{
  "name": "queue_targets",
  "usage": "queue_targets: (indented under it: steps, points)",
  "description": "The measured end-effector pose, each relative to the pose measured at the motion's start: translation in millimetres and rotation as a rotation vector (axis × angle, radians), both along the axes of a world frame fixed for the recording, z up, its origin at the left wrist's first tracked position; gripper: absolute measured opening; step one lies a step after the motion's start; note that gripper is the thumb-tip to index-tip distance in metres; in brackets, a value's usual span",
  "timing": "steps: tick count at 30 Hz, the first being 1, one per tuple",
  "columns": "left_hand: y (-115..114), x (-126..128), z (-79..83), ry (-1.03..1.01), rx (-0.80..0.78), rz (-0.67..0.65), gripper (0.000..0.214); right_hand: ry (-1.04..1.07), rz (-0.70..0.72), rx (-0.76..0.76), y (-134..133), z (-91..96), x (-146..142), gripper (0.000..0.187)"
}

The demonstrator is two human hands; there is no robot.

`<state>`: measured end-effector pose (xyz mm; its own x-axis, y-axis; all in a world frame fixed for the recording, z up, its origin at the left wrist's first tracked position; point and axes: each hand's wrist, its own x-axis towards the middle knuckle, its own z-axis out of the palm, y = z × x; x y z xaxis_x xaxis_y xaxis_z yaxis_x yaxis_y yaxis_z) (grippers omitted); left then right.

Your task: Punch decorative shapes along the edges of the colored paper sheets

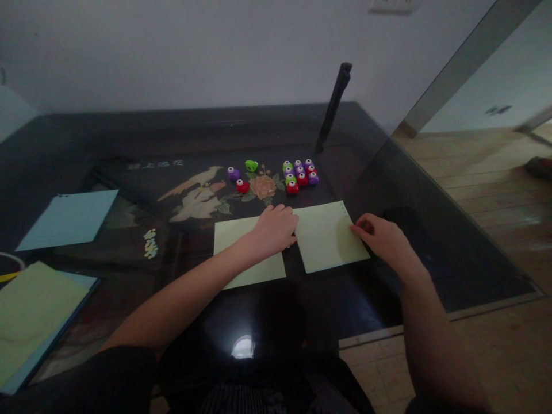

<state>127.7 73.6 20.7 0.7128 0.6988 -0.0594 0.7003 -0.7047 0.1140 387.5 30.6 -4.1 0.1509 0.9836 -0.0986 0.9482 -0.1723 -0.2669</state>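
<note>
Two pale yellow-green sheets of paper lie side by side on the dark tabletop. My right hand (382, 236) pinches the right edge of the right sheet (323, 241), near a short row of small marks or holes at its upper corner. At that sheet's left edge, my left hand (276, 227) is closed with its fingers curled, apparently gripping the paper; its fingertips are partly hidden. The left sheet (254, 273) lies beneath my left wrist and forearm. Beyond the papers stands a cluster of red, purple and green toy pieces with eye-like tops (301, 177).
Loose toy pieces (242, 186) lie left of the cluster. Small pale bits (150, 244) sit farther left, near a blue sheet (71, 218) and a paper stack (34, 316). A black post (334, 106) rises at the back. A dark flat object (405, 221) lies right.
</note>
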Motion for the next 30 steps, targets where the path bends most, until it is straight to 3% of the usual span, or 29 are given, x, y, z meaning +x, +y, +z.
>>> queue_targets:
  steps: [7, 11, 14, 19, 30]
  points:
    - [6, -30, 9.5, -0.138, -0.110, 0.020, 0.007, -0.001, -0.016, 0.055, 1, -2.4, 2, 0.020]
    - [-8, -59, -8.9, -0.232, -0.088, -0.182, 0.011, 0.040, -0.041, 0.153, 4, -3.5, 4, 0.020]
    - [-16, -71, -28.0, -0.251, -0.002, -0.213, 0.016, 0.087, -0.038, 0.218, 7, -5.5, 4, 0.020]
    - [-17, -73, -41.7, -0.302, 0.021, -0.217, 0.022, 0.097, -0.016, 0.309, 10, -8.4, 1, 0.021]
    - [-18, -74, -37.2, -0.308, -0.059, -0.181, 0.032, 0.080, 0.006, 0.334, 11, -16.0, 4, 0.022]
